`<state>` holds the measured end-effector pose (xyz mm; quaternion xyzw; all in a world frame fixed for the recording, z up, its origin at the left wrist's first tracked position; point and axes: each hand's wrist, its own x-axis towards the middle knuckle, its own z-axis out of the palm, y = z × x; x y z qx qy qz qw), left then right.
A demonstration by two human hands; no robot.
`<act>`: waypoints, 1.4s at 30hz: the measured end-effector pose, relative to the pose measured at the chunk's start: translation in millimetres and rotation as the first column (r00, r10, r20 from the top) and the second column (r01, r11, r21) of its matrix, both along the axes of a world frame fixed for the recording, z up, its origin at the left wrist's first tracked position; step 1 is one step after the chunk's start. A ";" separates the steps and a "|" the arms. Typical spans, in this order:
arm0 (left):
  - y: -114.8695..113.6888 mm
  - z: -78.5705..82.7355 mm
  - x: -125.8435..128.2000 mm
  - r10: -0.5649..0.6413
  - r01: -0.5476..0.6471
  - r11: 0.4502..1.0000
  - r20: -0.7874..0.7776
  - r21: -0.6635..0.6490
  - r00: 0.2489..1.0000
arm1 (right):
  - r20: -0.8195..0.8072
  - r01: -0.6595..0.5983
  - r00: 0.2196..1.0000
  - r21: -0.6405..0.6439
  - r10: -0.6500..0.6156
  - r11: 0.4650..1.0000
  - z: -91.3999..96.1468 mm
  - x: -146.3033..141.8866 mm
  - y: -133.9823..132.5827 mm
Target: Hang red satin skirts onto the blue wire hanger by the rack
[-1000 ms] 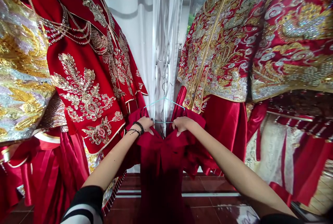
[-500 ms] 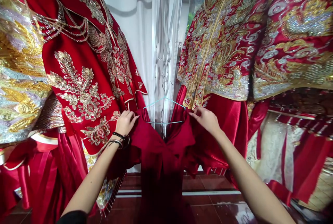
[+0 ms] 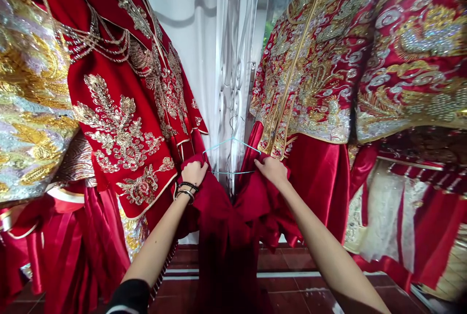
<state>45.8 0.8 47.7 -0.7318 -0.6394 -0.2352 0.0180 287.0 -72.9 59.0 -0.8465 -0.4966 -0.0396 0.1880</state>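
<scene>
A dark red dress (image 3: pixel 228 226) with a deep V neckline and ruffled shoulders hangs on a thin light-blue hanger (image 3: pixel 233 139). My left hand (image 3: pixel 195 173), with bracelets at the wrist, is closed on the dress's left shoulder beside the hanger's end. Opposite it, my right hand (image 3: pixel 272 170) grips the right shoulder, thumb toward the hanger. The hanger's bottom bar spans the gap between the two hands. The lower dress falls into shadow.
A red jacket (image 3: pixel 120 129) with gold embroidery hangs close on the left. Densely beaded red-and-gold jackets (image 3: pixel 310 75) hang on the right above satin skirts. Behind stand a white curtain (image 3: pixel 186 22) and white metal scrollwork (image 3: pixel 231 75). Dark red tiles (image 3: pixel 284 299) cover the floor.
Both hands have moved inward toward the hanger's ends. Their fingers have closed further around the dress's shoulders, bunching the cloth. The view has shifted slightly.
</scene>
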 end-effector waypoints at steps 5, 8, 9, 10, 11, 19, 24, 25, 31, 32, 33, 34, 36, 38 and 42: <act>5.2 -0.7 18.9 0.156 -0.156 0.988 0.132 -0.013 0.979 | -0.029 0.122 0.992 0.069 -0.120 0.990 -5.2 -8.8 10.3; 7.2 4.6 23.8 0.208 -0.208 0.978 0.188 -0.023 0.960 | -0.024 0.162 0.987 0.110 -0.160 0.981 -4.6 -7.2 16.0; 7.5 7.0 24.4 0.215 -0.217 0.976 0.197 -0.015 0.956 | -0.002 0.163 0.986 0.127 -0.165 0.978 -4.5 -6.8 17.6; 7.6 9.0 25.0 0.219 -0.223 0.975 0.201 -0.004 0.955 | 0.025 0.157 0.986 0.142 -0.162 0.977 -4.7 -7.0 19.1; 7.7 10.4 25.7 0.223 -0.230 0.973 0.200 0.008 0.954 | 0.051 0.148 0.986 0.156 -0.157 0.977 -5.3 -7.8 20.5; 12.4 1.0 40.7 0.175 -0.179 0.980 0.057 0.086 0.983 | 0.108 0.081 0.990 0.092 -0.091 0.992 -9.7 -19.0 28.0; 17.6 -0.6 37.3 0.143 -0.148 0.987 0.078 0.057 0.987 | 0.085 0.045 0.995 0.048 -0.049 0.998 -4.4 -13.3 25.0; 18.3 -1.2 35.6 0.129 -0.134 0.989 0.084 0.055 0.988 | 0.070 0.041 0.997 0.038 -0.044 0.998 -4.2 -11.6 24.3; 16.2 -7.7 24.0 0.024 -0.027 0.999 0.082 0.036 0.996 | -0.058 -0.056 0.997 -0.020 0.054 0.998 -9.0 1.8 18.3; 14.7 -8.5 22.0 0.008 -0.010 1.000 0.076 0.029 0.997 | -0.074 -0.062 0.995 -0.024 0.060 0.998 -10.3 3.8 16.9; 13.0 -9.2 20.0 -0.005 0.003 1.000 0.070 0.023 0.998 | -0.084 -0.063 0.995 -0.026 0.061 0.998 -11.5 5.4 15.5; 11.2 -9.8 18.1 -0.015 0.014 1.000 0.063 0.019 0.998 | -0.091 -0.063 0.994 -0.026 0.060 0.998 -12.6 6.4 14.1; 7.7 -10.6 14.5 -0.030 0.029 0.999 0.049 0.021 0.998 | -0.093 -0.060 0.994 -0.020 0.058 0.998 -14.9 6.7 11.3; 4.8 -11.3 11.8 -0.044 0.043 0.999 0.041 0.029 0.998 | -0.089 -0.050 0.995 -0.013 0.048 0.999 -16.6 5.2 8.5; 0.1 -11.0 8.9 -0.056 0.055 0.998 0.048 0.038 0.997 | -0.078 -0.023 0.997 0.010 0.024 1.000 -17.4 1.9 2.6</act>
